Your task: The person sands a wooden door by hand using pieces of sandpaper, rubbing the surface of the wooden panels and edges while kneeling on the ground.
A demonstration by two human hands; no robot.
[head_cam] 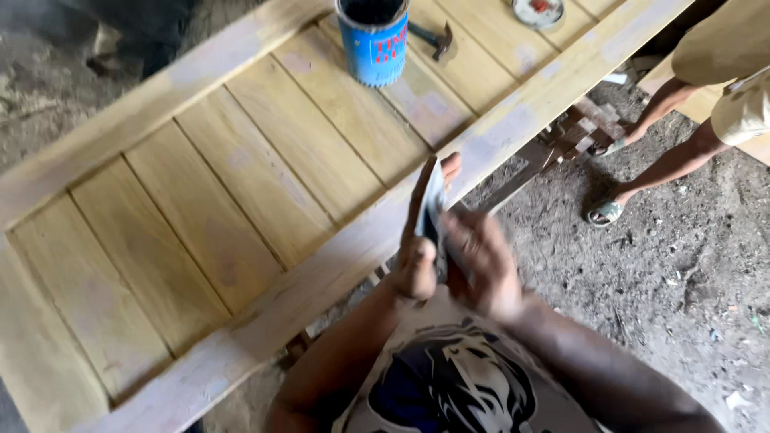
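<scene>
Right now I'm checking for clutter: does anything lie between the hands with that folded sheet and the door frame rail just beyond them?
Nothing visible does. The left hand and right hand hold the folded sheet just above the bare rail. The blue can and hammer sit farther up the door.

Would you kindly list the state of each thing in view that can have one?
left hand: closed on the sheet, thumb up.
right hand: blurred, pressed against the sheet.
sheet: held upright between both hands.
blue can: upright, lid off.
hammer: lying flat.
wooden door: lying flat, bare.
</scene>
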